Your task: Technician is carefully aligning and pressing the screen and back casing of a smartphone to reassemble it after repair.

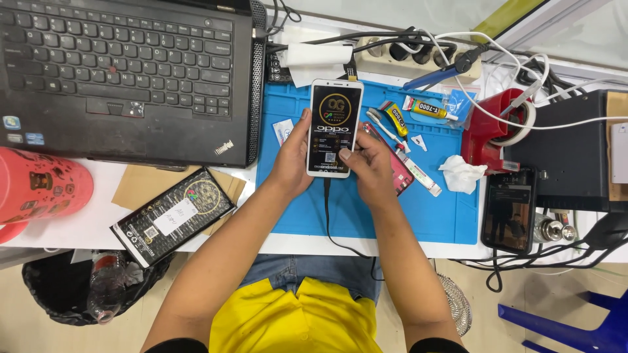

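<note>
Two hands (292, 160) (368, 167) hold white phone (334, 127), dark printed film covering screen.

Quick count: two smartphones, one white-framed phone (335, 128) in both hands and one black phone (509, 210) lying at the right; one black laptop (124, 72); one blue silicone work mat (432, 216); two small glue tubes (428, 109); one red tape dispenser (492, 131); one black flat printed box (173, 214); one white power strip (418, 62).
</note>
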